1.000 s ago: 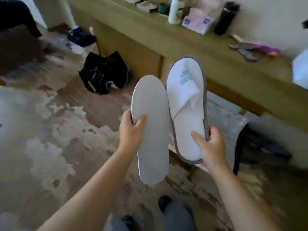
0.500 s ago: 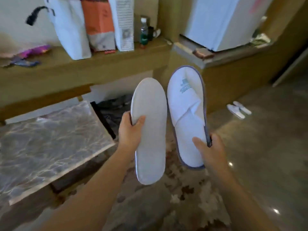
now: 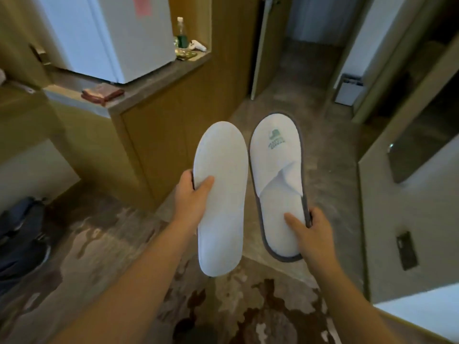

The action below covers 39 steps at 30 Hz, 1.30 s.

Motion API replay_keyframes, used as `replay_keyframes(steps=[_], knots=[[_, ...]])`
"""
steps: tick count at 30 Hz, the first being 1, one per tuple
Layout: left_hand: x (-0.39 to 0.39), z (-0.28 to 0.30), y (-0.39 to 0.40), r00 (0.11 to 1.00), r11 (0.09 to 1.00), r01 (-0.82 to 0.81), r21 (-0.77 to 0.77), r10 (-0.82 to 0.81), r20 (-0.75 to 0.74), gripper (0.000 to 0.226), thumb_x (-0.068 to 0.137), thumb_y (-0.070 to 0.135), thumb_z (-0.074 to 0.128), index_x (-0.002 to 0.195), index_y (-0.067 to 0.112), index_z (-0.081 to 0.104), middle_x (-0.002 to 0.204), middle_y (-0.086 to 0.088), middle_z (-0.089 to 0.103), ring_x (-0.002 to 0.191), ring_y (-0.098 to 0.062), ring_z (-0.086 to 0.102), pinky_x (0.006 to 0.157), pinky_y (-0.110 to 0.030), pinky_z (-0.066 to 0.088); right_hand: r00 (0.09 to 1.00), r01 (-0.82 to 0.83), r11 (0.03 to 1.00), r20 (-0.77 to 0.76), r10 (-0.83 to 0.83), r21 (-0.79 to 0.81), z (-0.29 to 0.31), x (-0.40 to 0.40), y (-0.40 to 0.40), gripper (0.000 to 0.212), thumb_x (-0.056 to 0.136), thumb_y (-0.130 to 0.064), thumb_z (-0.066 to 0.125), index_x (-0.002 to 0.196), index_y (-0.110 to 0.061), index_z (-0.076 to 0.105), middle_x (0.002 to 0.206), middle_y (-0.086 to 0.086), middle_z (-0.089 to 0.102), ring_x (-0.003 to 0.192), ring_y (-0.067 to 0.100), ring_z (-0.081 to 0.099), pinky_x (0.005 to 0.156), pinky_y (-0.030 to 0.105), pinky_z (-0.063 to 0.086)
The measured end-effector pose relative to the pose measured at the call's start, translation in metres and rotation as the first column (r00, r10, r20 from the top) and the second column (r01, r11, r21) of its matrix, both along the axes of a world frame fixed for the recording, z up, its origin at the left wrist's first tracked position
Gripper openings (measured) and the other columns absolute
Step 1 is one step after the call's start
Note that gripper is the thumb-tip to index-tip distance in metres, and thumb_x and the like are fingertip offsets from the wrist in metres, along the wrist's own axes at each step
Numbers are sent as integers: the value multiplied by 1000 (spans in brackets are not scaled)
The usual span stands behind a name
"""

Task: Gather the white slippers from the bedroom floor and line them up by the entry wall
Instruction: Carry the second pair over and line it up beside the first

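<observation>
we hold 2 white slippers up in the air, side by side, toes pointing away from us, a thin gap between them. the left slipper [image 3: 219, 194] is turned sole toward us, plain and pale, no marking visible. the right slipper [image 3: 278, 180] faces us with its open top, grey trim around the edge, a small green logo on the toe band; logo text too small to read.

left hand [image 3: 190, 198]: grip pinching the left slipper at its near-left edge, thumb across the sole, fingers wrapped behind and mostly hidden. right hand [image 3: 311, 234]: grip pinching the right slipper at the heel end, thumb lying on the insole, fingers curled round the grey rim on the outer side. both forearms bare, reaching in from the bottom of the view.

below the slippers: patterned brown and cream carpet [image 3: 248, 306], meeting a smooth grey-brown hard floor [image 3: 323, 170] that runs ahead into a narrow passage. to the left, a wooden cabinet with a stone counter [image 3: 149, 83]; on it a white fridge [image 3: 111, 33], a folded brown item [image 3: 101, 93], a bottle [image 3: 181, 33] farther back. dark bag [image 3: 19, 234] on the floor at far left. light wall [image 3: 402, 232] at right carries a dark socket plate [image 3: 407, 250].
</observation>
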<state>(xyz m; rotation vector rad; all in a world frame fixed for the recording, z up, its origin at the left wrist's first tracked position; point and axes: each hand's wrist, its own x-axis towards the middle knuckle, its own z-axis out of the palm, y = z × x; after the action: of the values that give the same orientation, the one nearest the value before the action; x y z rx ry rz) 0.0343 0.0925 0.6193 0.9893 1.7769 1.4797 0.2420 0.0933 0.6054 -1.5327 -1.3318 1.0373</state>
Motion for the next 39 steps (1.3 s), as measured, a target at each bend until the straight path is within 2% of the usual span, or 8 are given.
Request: replay_keyframes(steps=[4,8,12,15,19,22,26,39], knots=[[26,-9,81,994,995,94,-31,-92,63,16,85,26,52,98,19,45,84,11,51,78,-6,52,60,-25,43,995,101,995,-7,-101,10,-14,21,58,26,81,-18,61,69,-29,42,72,-9,50,65,4,49,43,13,39],[37,-20,184,981,992,122,-42,-114,159,17,85,26,53,100,22,45,86,11,53,80,-7,53,62,-26,45,989,144,990,-29,-143,9,-23,27,151,14,81,-14,62,82,-16,48,75,-8,50,68,4,49,50,20,39],[40,-16,298,961,985,165,-47,-150,230,17,84,24,54,99,22,46,97,2,55,90,-17,55,81,-38,49,982,187,981,-45,-185,50,-12,22,264,16,80,-7,62,76,-13,48,71,-7,50,65,5,48,43,6,40],[39,-8,378,956,980,191,-52,-173,238,17,84,25,54,99,23,46,102,1,55,93,-19,55,83,-39,49,978,204,977,-48,-202,63,-1,24,337,14,80,-7,62,86,-9,49,73,-9,50,67,2,48,42,1,38],[42,-5,468,948,969,234,-76,-210,237,21,84,29,54,103,24,47,101,4,55,89,-15,56,77,-35,49,968,247,968,-66,-244,46,0,34,418,15,81,-9,61,90,-9,49,75,-10,50,69,1,47,41,1,39],[49,-13,533,944,963,255,-89,-228,238,23,84,31,54,104,24,48,97,8,54,86,-11,55,73,-31,48,962,267,963,-56,-266,19,-10,43,480,18,81,-14,61,93,-13,47,78,-10,49,71,0,47,47,12,40],[65,-31,627,948,968,220,-119,-184,259,24,84,32,55,105,24,48,98,6,55,91,-14,56,70,-30,49,967,255,967,-28,-255,10,-30,63,576,18,81,-15,62,91,-16,47,77,-14,48,71,0,47,49,13,39],[102,-27,941,977,984,-36,-173,71,200,35,85,29,52,115,12,46,109,-2,52,100,-23,52,92,-47,47,1000,19,1000,-6,-20,-16,-22,105,957,16,79,-7,63,75,-14,49,69,-7,49,64,4,47,42,5,38]])
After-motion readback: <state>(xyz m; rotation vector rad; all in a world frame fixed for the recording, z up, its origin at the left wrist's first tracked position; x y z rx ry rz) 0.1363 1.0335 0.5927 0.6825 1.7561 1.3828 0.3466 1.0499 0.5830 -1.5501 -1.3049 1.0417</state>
